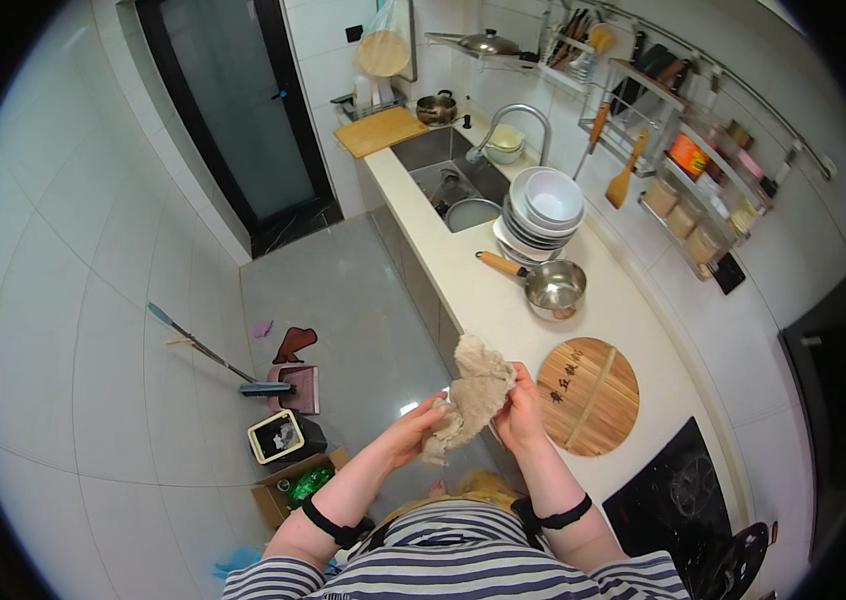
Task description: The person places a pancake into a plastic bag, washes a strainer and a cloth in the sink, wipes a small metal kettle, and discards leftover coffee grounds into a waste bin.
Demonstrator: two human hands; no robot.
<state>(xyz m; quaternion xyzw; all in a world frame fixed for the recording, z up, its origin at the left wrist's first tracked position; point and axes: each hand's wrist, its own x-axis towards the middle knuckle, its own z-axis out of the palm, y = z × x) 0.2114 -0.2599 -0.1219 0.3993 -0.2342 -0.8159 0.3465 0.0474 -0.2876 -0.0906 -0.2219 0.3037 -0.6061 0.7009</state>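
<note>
A crumpled beige cloth point(477, 394) hangs between my two hands, in front of the counter's edge. My left hand point(417, 430) grips its lower left part, and my right hand point(522, 409) grips its right side. Just right of my right hand lies a round wooden lid point(589, 396) with a bar handle and dark writing. Beyond it on the counter stands a steel saucepan point(556, 285) with a wooden handle. Behind the saucepan rises a stack of bowls and plates point(543, 210), next to the sink.
The sink point(489, 178) holds a basin and other items; a cutting board point(380, 132) lies at its far end. A black cooktop point(667, 495) is at the lower right. A dustpan point(307, 388), a bin point(285, 437) and a cardboard box point(273, 504) stand on the floor at left.
</note>
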